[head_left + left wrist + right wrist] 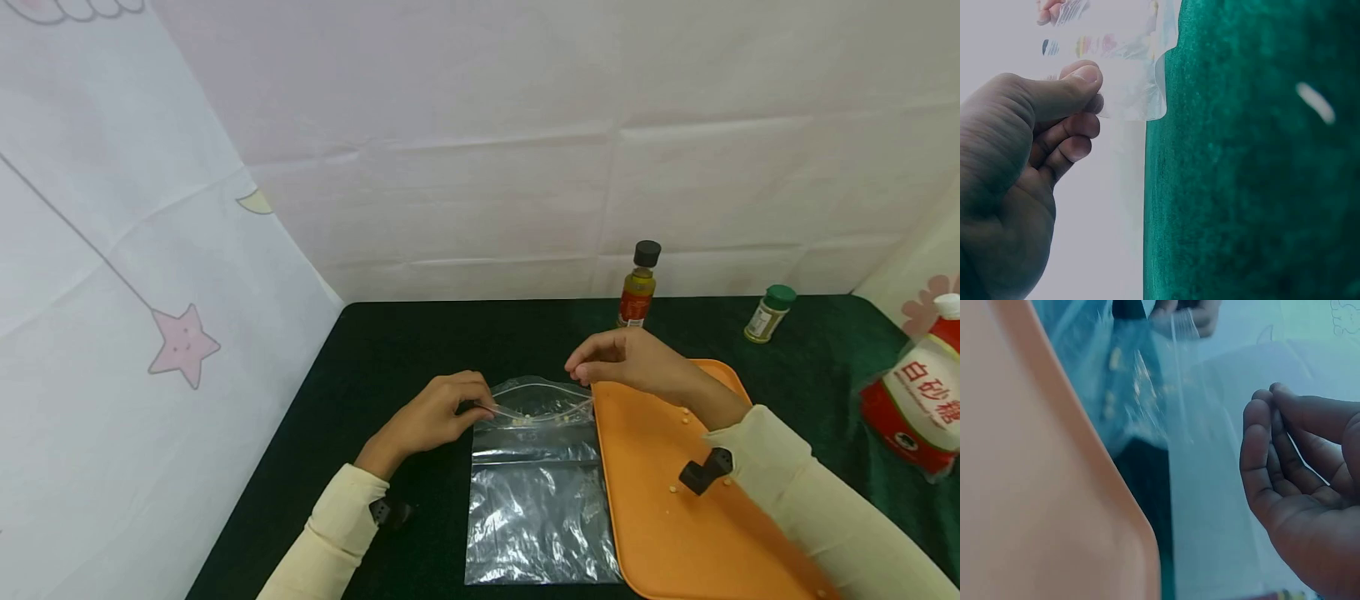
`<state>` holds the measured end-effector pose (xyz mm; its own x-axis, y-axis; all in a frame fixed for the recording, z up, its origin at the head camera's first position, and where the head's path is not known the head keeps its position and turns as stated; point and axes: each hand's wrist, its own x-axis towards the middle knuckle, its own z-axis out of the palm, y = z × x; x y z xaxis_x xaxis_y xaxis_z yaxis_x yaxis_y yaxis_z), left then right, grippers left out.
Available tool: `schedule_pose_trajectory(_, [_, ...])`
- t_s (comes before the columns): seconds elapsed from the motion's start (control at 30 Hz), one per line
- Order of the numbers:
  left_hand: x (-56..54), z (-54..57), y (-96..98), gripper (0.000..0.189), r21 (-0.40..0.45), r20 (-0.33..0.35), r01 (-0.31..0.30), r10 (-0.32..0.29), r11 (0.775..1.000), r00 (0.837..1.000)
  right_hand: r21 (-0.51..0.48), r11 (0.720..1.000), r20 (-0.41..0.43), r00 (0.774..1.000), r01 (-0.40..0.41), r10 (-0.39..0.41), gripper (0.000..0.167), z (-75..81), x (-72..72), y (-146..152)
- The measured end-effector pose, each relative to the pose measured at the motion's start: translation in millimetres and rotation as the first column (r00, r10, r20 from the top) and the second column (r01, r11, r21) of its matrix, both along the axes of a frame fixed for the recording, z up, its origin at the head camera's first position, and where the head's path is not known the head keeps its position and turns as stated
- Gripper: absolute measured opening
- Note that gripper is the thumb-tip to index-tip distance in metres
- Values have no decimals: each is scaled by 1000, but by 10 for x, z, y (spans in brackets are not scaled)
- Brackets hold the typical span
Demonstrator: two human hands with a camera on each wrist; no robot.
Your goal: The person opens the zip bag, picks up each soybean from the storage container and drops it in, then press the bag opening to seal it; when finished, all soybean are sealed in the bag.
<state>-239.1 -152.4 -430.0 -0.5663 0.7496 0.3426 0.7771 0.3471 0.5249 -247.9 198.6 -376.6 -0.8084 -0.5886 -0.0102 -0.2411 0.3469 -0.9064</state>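
Observation:
A clear zip-lock bag (542,521) lies on the dark green cloth with its mouth bowed open. My left hand (431,417) pinches the left corner of its mouth between thumb and forefinger; the pinched corner (1141,103) also shows in the left wrist view. Several small pale-yellow bean-like bits (527,418) lie inside near the seal. Over the far left corner of the orange tray (652,533), my right hand (630,362) hovers beside the bag's right corner, its bent fingertips meeting the thumb. I cannot tell whether a small bit is between them. More bits (672,489) are scattered on the tray.
Behind the tray stands a black-capped bottle (637,292) with a red label. A small green-capped jar (767,317) is farther right. At the right edge sits a red and white sugar pouch (918,396). Pale cloth walls (480,208) rise behind and left of the table.

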Motion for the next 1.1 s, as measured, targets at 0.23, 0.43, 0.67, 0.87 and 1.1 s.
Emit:
schedule_pose_trajectory(0.23, [-13,-8,-5,8,3,-27,18,-18,1000,999,456,882,-303,953,119,28,6,133,-3,358])
schedule_pose_trajectory(0.43, [-14,-12,-8,9,1,-21,11,-11,1000,1000,691,722,-189,972,28,144,13,108,15,604])
schedule_pose_trajectory(0.67, [-26,-50,-1,9,6,-10,16,-16,1000,1000,725,689,-165,976,23,141,19,-59,85,757])
schedule_pose_trajectory(0.87, [-27,-45,5,9,3,-2,9,-9,1000,1000,721,692,-192,972,46,136,19,-124,101,798])
schedule_pose_trajectory(1.1, [-30,-48,6,8,3,-11,9,-9,1000,1000,628,765,-307,949,143,75,12,-179,-1,936])
